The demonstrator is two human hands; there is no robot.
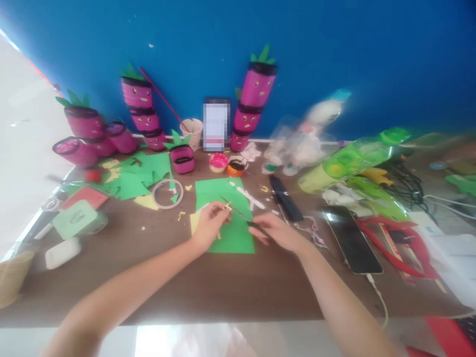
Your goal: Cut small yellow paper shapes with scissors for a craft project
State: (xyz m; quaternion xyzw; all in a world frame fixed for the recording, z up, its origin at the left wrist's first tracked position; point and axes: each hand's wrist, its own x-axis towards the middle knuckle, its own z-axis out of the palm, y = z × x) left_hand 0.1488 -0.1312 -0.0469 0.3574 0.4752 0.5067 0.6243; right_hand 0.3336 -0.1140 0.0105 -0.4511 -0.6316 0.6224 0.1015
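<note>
Over a green paper sheet [238, 243], my left hand [210, 223] pinches a small piece of yellow paper [227, 207] between thumb and fingers. My right hand [273, 230] is closed around the dark handles of scissors [238, 210], whose blades point left toward that yellow piece. Whether the blades touch the paper is too blurred to tell. Part of a yellow sheet [194, 224] shows beside my left hand. A white pen-like stick [250, 196] and white paper strips lie on the green sheet, beyond my hands.
Purple pots with faces and green leaves [256, 87] stand along the blue wall. A phone [216, 124] leans there. Paint cups [218, 162], a tape roll [167, 194] and green scraps [134, 176] lie behind and left. Another phone [351, 240], a green bottle [357, 158] and cables are right.
</note>
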